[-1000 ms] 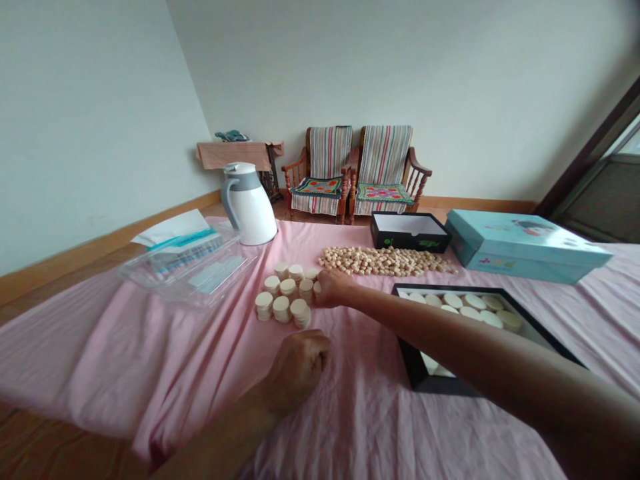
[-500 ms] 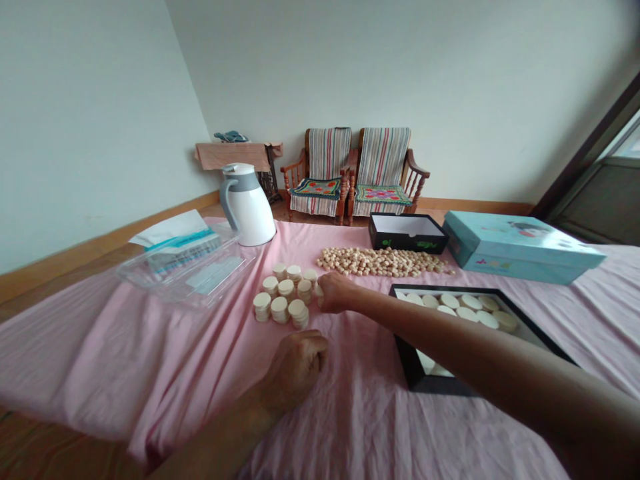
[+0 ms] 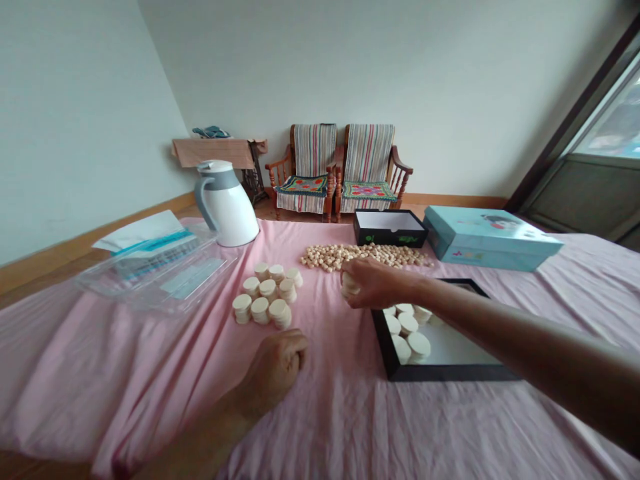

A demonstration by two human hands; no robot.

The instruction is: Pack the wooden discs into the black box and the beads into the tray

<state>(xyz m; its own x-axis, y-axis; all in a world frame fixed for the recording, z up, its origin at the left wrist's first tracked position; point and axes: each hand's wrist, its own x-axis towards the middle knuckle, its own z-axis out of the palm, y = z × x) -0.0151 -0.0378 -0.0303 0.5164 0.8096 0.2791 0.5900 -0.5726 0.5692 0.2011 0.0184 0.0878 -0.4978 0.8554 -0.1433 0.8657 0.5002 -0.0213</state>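
My right hand [image 3: 371,283] is closed round a small stack of pale round discs [image 3: 349,285], held just above the pink cloth at the far-left corner of the black tray [image 3: 383,347]. Several discs [image 3: 409,331] lie inside that tray. Left of the hand stand several short stacks of the same discs [image 3: 267,302]. My left hand [image 3: 274,371] rests on the cloth as a loose fist, nearer to me than the stacks; nothing shows in it.
A heap of small beige beads [image 3: 363,255] lies beyond my right hand. Behind it are a small black box [image 3: 391,228] and a light blue box [image 3: 487,237]. A white jug [image 3: 227,205] and clear plastic packaging [image 3: 155,270] stand at the left. Two wooden chairs [image 3: 338,170] line the wall.
My right hand has lifted a stack of discs off the group and carried it right, towards the black tray. The camera view shifted right. My left hand stayed put.
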